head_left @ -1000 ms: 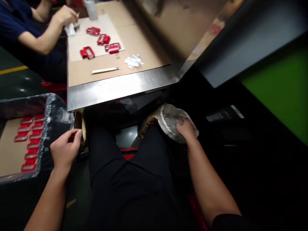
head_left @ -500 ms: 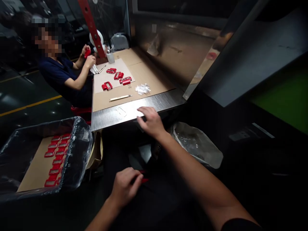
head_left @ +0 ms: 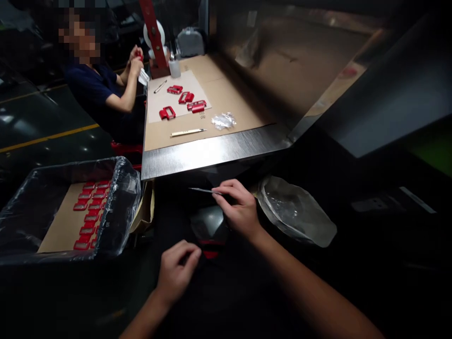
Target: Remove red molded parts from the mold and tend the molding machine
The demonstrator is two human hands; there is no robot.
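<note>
My right hand [head_left: 238, 207] pinches a thin, clear-looking flat piece [head_left: 201, 190], seen almost edge-on, in front of the table. Lower down, my left hand [head_left: 178, 268] is closed with curled fingers at the end of a red plastic frame [head_left: 211, 254]; most of that frame is lost in the dark over my lap. On the cardboard-covered table [head_left: 243, 101] lie several red plastic frames [head_left: 186, 97], a pen-like tool [head_left: 188, 133] and a small heap of clear film scraps [head_left: 223, 121].
A plastic-lined bin [head_left: 122, 207] at left holds rows of red frames on cardboard. An open bag [head_left: 296, 212] stands at right below the metal table edge [head_left: 212, 153]. A co-worker [head_left: 99, 89] sits at the table's left, handling a red part; a red post [head_left: 155, 40] rises nearby.
My right hand has picked up the thin clear piece from the metal table edge and drawn it back towards me. My left hand stays low by the red frame. The view has shifted.
</note>
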